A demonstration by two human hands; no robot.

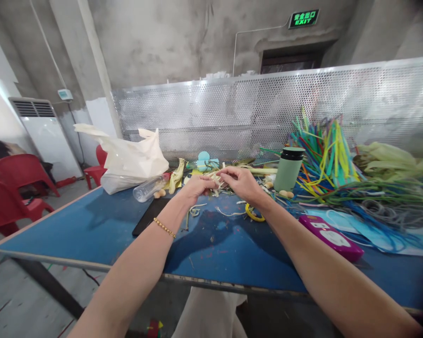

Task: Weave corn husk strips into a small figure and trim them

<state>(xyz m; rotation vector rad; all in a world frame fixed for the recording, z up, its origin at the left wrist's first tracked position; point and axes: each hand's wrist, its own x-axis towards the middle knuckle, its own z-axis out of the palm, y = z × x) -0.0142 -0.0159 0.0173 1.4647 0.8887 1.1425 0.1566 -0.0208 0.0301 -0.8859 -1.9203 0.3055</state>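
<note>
Both of my hands meet over a pile of pale plant scraps (pixel 226 188) near the back of the blue table (pixel 211 253). My left hand (pixel 200 184), with a gold bead bracelet on its wrist, has its fingers pinched together on pale strips. Close on its right, my right hand (pixel 240 182) has its thumb and fingertips pressed together at the same pale strips. The strips are small and partly hidden by the fingers. Below the hands lie loose curled strips (pixel 195 211), and a yellow ring (pixel 254 213) sits beneath the right wrist.
Left: a white plastic bag (pixel 134 162), a clear bottle (pixel 150 188) and a black tablet (pixel 148 217). Right: a green tumbler (pixel 289 170), a colourful strip bundle (pixel 333 157), a magenta device (pixel 331 238) and green stems (pixel 373 192). A perforated metal panel (pixel 211 115) stands behind.
</note>
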